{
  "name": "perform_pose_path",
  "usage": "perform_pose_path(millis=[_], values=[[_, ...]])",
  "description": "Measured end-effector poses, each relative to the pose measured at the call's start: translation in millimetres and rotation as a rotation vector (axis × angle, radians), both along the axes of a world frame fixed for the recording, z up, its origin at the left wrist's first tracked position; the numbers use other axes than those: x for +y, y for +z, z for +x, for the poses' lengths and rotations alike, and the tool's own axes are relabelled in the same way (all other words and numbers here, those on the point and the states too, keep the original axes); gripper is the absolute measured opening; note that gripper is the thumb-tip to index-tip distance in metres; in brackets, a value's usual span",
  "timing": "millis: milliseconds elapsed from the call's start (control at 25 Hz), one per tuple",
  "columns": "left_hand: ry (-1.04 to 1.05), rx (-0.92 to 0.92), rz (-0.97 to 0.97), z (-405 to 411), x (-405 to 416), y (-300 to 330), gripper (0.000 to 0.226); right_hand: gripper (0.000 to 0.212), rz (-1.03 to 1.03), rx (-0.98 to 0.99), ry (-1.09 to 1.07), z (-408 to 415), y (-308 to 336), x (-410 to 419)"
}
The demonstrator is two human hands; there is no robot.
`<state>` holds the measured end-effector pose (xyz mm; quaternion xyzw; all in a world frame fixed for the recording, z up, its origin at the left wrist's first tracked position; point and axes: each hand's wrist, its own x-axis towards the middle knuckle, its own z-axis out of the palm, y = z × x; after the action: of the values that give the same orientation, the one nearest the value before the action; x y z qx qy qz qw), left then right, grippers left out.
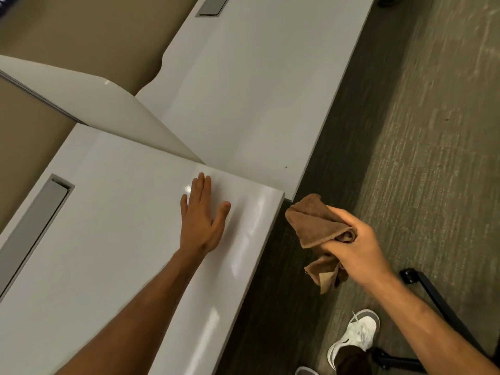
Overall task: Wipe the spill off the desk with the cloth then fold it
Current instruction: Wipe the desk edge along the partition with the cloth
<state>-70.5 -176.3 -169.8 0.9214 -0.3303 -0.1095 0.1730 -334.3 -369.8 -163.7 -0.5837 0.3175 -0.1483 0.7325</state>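
Observation:
A white desk fills the lower left, its top glossy with light streaks near the right edge; no clear puddle shows on it. My left hand lies flat on the desk near its far right corner, fingers together and thumb spread, holding nothing. My right hand hovers off the desk's right edge, above the carpet. It grips a bunched brown cloth, one part sticking up toward the desk corner and another part with a tan label hanging below the fist.
A second white desk adjoins at the back, split off by a white divider panel. Grey cable slots sit in both desktops. Grey carpet lies right, with black chair legs and my white shoe below.

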Motion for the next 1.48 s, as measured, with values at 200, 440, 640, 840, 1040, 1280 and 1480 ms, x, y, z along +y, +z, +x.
perform_pose_path(millis=[200, 440, 640, 840, 1040, 1280, 1480], values=[[0.231, 0.032, 0.089, 13, -26, -20, 0.093, 0.054, -0.006, -0.032, 0.113, 43, 7, -48], [0.255, 0.009, 0.133, 12, -30, -22, 0.089, 0.043, 0.045, 0.021, 0.171, 127, -21, -117], [0.276, 0.016, 0.157, 13, -33, -21, 0.088, 0.058, 0.143, -0.021, 0.340, 219, -41, -130], [0.284, 0.011, 0.168, 15, -35, -24, 0.087, 0.041, 0.104, 0.005, 0.430, 271, -64, -122], [0.279, -0.015, 0.172, 16, -34, -26, 0.089, 0.019, 0.116, 0.025, 0.578, 308, -87, -108], [0.267, -0.017, 0.186, 15, -37, -23, 0.092, 0.025, 0.154, -0.056, 0.813, 328, -90, -86], [0.275, -0.018, 0.204, 15, -40, -20, 0.093, 0.027, 0.180, -0.091, 0.871, 316, -91, -78]])
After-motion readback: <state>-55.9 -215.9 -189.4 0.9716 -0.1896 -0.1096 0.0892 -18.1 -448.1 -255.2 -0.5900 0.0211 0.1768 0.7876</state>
